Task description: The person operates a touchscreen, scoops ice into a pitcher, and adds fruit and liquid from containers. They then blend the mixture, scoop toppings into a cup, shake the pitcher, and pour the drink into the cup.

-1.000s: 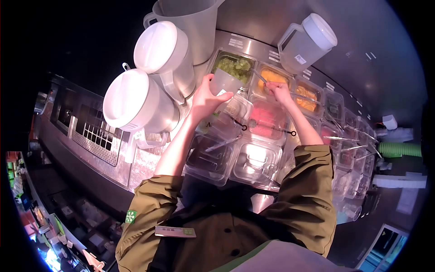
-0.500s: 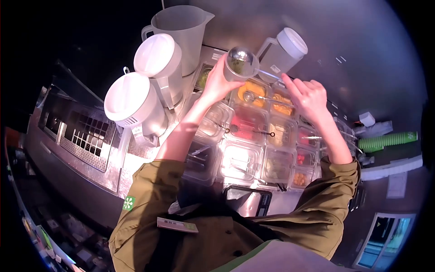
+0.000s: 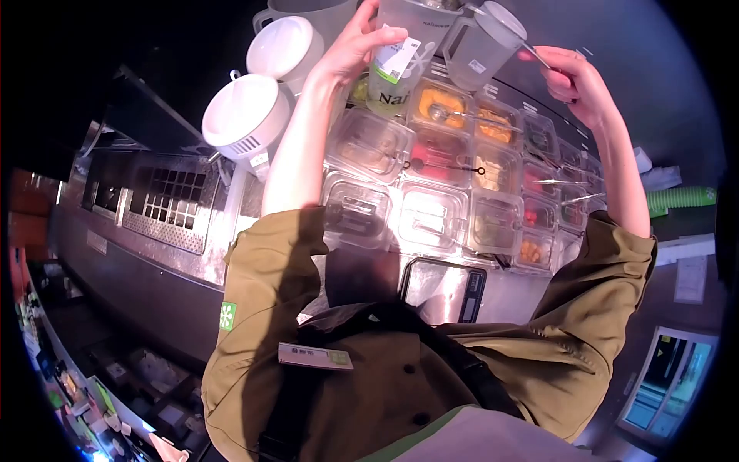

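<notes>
My left hand (image 3: 362, 42) grips a clear plastic cup (image 3: 408, 58) with a white and green label, raised at the top centre. Dark lettering and a little green show near its bottom. Fingers of my right hand (image 3: 568, 77) are closed on the handle of a metal spoon (image 3: 539, 55), whose head end reaches toward the cup's mouth at the top edge. Beneath the cup are lidded clear containers, one with orange fruit (image 3: 443, 104) and one with red contents (image 3: 440, 158).
White-lidded pitchers (image 3: 242, 112) stand left of my left arm, and another pitcher (image 3: 481, 50) is behind the containers. A black-framed scale (image 3: 443, 289) lies in front. Green stacked cups (image 3: 681, 199) are at the right, a metal grate (image 3: 169, 204) at the left.
The cup and my left hand now appear higher, with the cup's labelled side showing. My right hand also sits higher and further right. The whole view has shifted.
</notes>
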{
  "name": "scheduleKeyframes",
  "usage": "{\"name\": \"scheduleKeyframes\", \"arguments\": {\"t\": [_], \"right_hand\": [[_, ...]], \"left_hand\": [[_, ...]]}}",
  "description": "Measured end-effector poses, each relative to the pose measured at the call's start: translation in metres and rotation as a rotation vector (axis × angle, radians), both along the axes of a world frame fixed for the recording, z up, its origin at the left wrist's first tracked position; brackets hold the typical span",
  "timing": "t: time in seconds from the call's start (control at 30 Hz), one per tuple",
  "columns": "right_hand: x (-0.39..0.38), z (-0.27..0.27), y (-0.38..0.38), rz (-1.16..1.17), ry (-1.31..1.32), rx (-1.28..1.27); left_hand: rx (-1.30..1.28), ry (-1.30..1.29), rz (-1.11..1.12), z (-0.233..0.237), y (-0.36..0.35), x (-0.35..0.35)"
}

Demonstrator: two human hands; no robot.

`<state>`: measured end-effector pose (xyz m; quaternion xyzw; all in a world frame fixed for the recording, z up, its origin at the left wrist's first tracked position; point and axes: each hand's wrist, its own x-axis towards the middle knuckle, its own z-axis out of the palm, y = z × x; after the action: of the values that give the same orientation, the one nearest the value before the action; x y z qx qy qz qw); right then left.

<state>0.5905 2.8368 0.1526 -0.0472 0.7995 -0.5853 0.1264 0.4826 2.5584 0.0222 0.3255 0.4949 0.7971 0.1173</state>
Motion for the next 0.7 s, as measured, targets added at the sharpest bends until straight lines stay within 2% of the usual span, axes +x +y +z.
{"name": "scheduleKeyframes", "arguments": {"t": [0.03,0.13,0.23,0.33,0.37,0.4,0.43,0.47,0.5,0.57,0.6,0.67,0.7], "right_hand": [[-0.002,-0.007,0.001,0.010,-0.058,-0.151],[-0.016,-0.035,0.003,-0.039,-0.062,-0.411],[-0.056,-0.090,0.001,-0.171,0.040,-0.039],[-0.130,-0.219,-0.005,-0.107,0.227,0.523],[-0.154,-0.260,-0.006,-0.104,0.281,0.715],[-0.157,-0.275,-0.016,0.016,0.203,0.855],[-0.162,-0.299,-0.017,0.097,0.255,0.938],[-0.154,-0.306,-0.028,0.141,0.357,0.951],[-0.154,-0.317,-0.045,0.183,0.470,0.931],[-0.151,-0.329,-0.068,0.183,0.663,0.876],[-0.147,-0.328,-0.083,0.154,0.766,0.843],[-0.119,-0.324,-0.113,0.173,0.829,0.770],[-0.106,-0.329,-0.123,0.253,0.763,0.781]], "left_hand": [[0.114,-0.065,-0.020,0.009,0.001,0.014],[0.166,-0.095,0.110,-0.013,-0.009,0.023],[0.137,-0.084,0.147,-0.043,-0.027,0.067],[0.126,-0.254,0.141,-0.079,-0.048,0.129],[0.144,-0.293,0.205,-0.091,-0.050,0.154],[0.159,-0.451,0.036,-0.151,-0.047,0.174],[0.142,-0.344,0.043,-0.169,-0.050,0.181],[0.130,-0.238,0.054,-0.164,-0.053,0.190],[0.129,-0.254,-0.018,-0.161,-0.065,0.202],[0.120,-0.287,-0.160,-0.110,-0.092,0.221],[0.134,-0.304,-0.091,-0.111,-0.099,0.223],[0.201,-0.338,-0.100,-0.115,-0.104,0.216],[0.218,-0.352,-0.161,-0.115,-0.103,0.213]]}}
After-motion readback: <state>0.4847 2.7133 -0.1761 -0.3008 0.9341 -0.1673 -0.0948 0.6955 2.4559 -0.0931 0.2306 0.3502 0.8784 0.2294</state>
